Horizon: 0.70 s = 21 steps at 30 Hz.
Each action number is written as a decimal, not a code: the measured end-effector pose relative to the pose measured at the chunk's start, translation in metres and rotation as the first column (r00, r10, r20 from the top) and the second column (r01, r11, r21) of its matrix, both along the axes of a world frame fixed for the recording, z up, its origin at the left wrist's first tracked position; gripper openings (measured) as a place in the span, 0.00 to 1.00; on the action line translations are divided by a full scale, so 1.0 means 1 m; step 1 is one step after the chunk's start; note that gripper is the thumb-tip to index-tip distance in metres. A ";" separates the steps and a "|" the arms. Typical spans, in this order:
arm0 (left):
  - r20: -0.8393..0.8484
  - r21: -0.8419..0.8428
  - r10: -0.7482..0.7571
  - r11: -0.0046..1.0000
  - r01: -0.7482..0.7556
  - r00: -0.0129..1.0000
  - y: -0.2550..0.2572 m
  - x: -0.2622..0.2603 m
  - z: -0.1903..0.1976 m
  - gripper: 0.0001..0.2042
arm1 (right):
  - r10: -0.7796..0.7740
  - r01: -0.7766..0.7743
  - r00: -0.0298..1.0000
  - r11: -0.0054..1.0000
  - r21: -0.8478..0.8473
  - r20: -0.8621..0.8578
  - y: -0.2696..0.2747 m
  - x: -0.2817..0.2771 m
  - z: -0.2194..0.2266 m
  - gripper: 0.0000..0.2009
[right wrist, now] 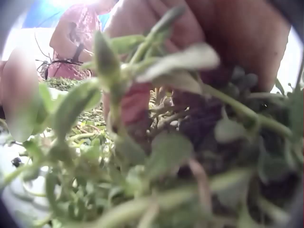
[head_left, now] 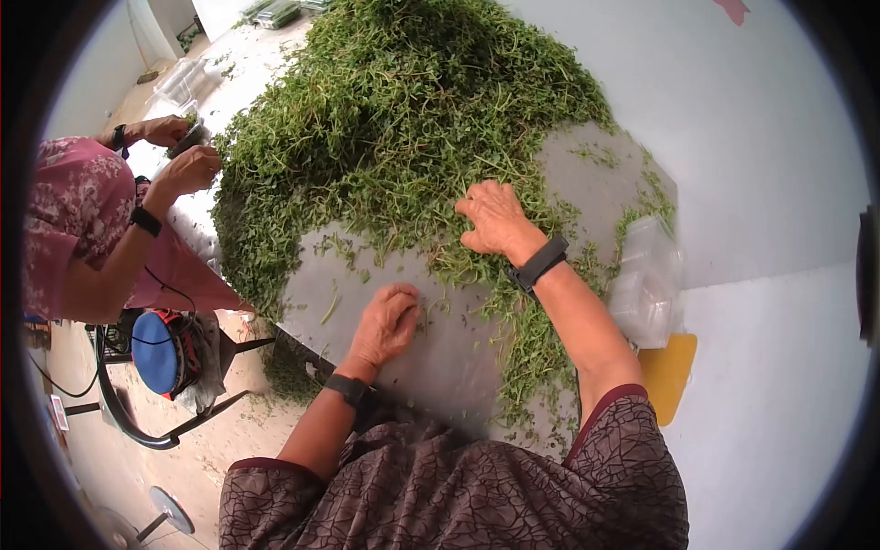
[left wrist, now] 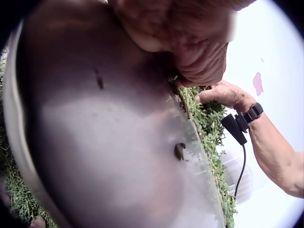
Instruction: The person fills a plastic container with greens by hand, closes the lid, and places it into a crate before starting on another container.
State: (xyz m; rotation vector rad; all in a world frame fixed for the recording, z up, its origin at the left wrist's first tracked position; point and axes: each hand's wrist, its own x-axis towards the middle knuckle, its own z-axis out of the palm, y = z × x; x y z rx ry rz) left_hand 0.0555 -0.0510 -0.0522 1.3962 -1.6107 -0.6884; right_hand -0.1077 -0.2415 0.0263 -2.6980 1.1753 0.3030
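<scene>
A large mound of leafy green stems (head_left: 412, 110) covers much of a grey tabletop (head_left: 426, 353). My right hand (head_left: 495, 215) reaches into the mound's near edge, thumb apart from the fingers. In the right wrist view, leaves and stems (right wrist: 171, 156) crowd in front of that hand and partly hide its fingertips. Over the grey surface near my body, my left hand (head_left: 390, 321) has its fingers curled in, thumb beside them. No greens show in its grip in the head view. Thin stems lie close beyond its fingertips in the left wrist view.
Clear plastic containers (head_left: 646, 280) stand at the table's right edge, by a yellow panel (head_left: 667, 378). Another person in a pink patterned top (head_left: 92, 202) works at the left. A chair (head_left: 137, 431) with a blue round item (head_left: 158, 353) is below them.
</scene>
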 end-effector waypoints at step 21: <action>-0.081 -0.029 -0.012 1.000 0.010 0.997 -0.004 -0.001 -0.006 0.03 | -0.347 0.358 0.887 0.933 0.020 0.303 0.181 -0.105 0.066 0.11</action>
